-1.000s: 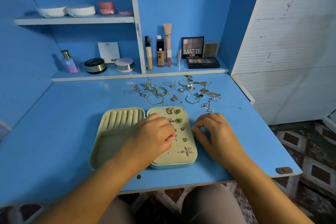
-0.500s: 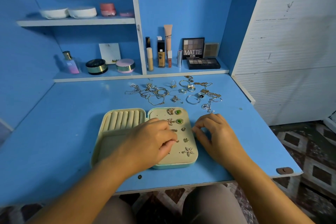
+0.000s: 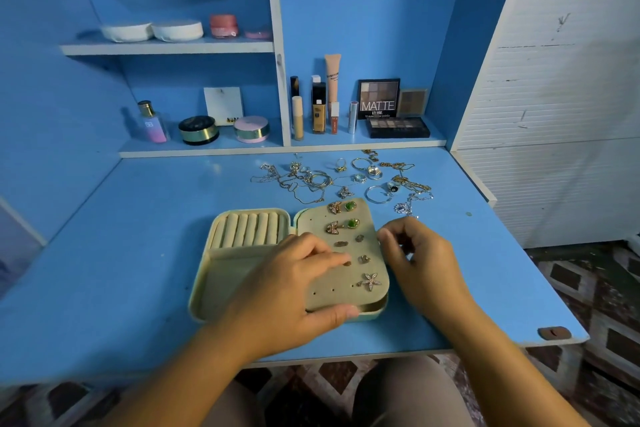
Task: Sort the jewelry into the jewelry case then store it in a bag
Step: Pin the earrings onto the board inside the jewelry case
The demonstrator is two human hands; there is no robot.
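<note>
The jewelry case (image 3: 221,282) is lying open in the middle of the blue desk (image 3: 138,253), near its front edge, with a row of ring rolls (image 3: 247,229) sitting in its left half and a pale earring panel (image 3: 329,296) filling its right half. Two green earrings (image 3: 350,206), some small gold studs and a starfish earring (image 3: 370,281) are sitting on that panel. The left hand (image 3: 291,291) is lying across the case and holding its right half, the fingers (image 3: 332,258) resting close together on top of the panel and the thumb pressing against the near rim. The right hand (image 3: 422,263) is hovering just beside the case's right edge, its fingers curling inward with thumb and forefinger tips nearly meeting; whether they are pinching anything cannot be told. Behind the case, loose jewelry (image 3: 346,180) of chains, rings and hoops is lying scattered over the desk. Beyond that, cosmetics are standing on a low shelf, among them a palette marked MATTE (image 3: 378,99).
</note>
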